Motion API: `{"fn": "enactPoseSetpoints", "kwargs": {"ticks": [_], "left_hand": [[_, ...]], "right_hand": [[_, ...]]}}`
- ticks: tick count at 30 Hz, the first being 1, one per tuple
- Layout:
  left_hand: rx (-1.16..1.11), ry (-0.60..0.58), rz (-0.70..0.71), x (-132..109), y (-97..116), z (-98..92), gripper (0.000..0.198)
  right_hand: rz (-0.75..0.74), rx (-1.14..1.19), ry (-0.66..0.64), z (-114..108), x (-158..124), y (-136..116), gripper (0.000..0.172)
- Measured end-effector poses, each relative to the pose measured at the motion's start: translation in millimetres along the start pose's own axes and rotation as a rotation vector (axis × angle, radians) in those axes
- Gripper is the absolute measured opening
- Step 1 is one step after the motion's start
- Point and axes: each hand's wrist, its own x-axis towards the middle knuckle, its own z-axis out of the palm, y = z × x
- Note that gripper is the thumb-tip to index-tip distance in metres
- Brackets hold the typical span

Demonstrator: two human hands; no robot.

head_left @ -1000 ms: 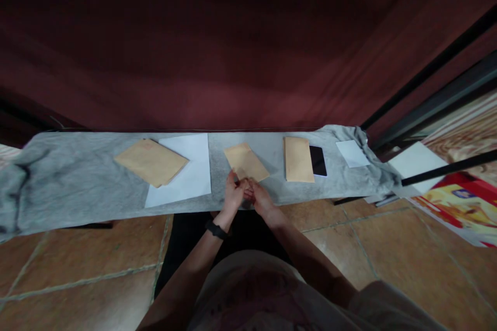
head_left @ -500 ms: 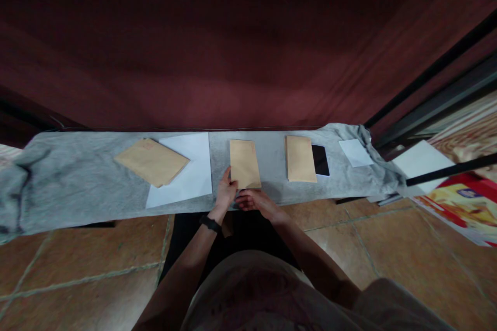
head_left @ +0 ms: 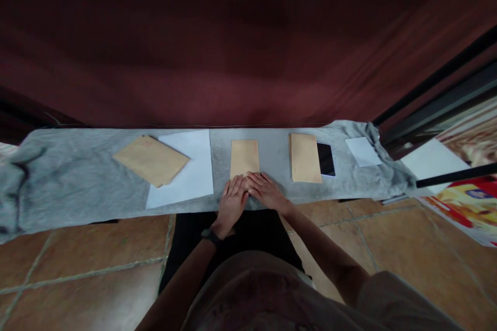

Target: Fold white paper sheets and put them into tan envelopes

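A brown paper envelope [head_left: 244, 156] lies flat on the grey cloth in front of me, its near end under my fingers. My left hand [head_left: 233, 200] rests on its near left part with the fingers stretched out flat. From the right, my right hand [head_left: 267, 192] lies on the same near end, fingers also extended. The fingertips of both hands meet near the middle of the envelope and hide its near edge. Neither hand is closed around anything.
Left, brown envelopes [head_left: 151, 160] overlap white paper sheets [head_left: 186, 181]. Right, a stack of brown envelopes [head_left: 305, 158] partly covers a dark-screened device [head_left: 326, 159]. Farther right lies a small white paper [head_left: 363, 152]. A grey cloth [head_left: 85, 181] covers the narrow table against a dark red backdrop [head_left: 248, 93].
Both hands have moved forward onto the envelope's near end and flattened out. The left hand no longer grips its left edge. The envelope now lies straighter.
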Motion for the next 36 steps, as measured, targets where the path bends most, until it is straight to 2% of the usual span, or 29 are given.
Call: {"fn": "enactPoseSetpoints", "kwargs": {"ticks": [2, 9, 20, 25, 29, 36], "left_hand": [[0.019, -0.054, 0.075, -3.0, -1.7, 1.8, 0.049], [0.068, -0.097, 0.172, -3.5, -4.9, -0.7, 0.052], [0.068, -0.145, 0.177, -3.9, -7.2, -2.9, 0.053], [0.083, -0.133, 0.194, -4.2, -7.1, -2.5, 0.054], [0.095, -0.115, 0.204, -4.0, -7.1, -2.5, 0.055], [0.172, -0.092, 0.208, -3.5, -6.8, -2.2, 0.054]], "right_hand": [[0.005, -0.031, -0.008, 2.8, 7.3, 9.0, 0.049], [0.078, -0.088, -0.015, 5.7, 51.7, 39.8, 0.054], [0.23, -0.108, 0.04, 6.8, 101.6, 68.0, 0.061], [0.265, -0.095, 0.089, 7.7, 112.1, 70.3, 0.059], [0.298, -0.128, 0.06, 6.2, 114.5, 67.6, 0.06], [0.29, -0.194, 0.039, 8.8, 101.4, 58.3, 0.062]]}}
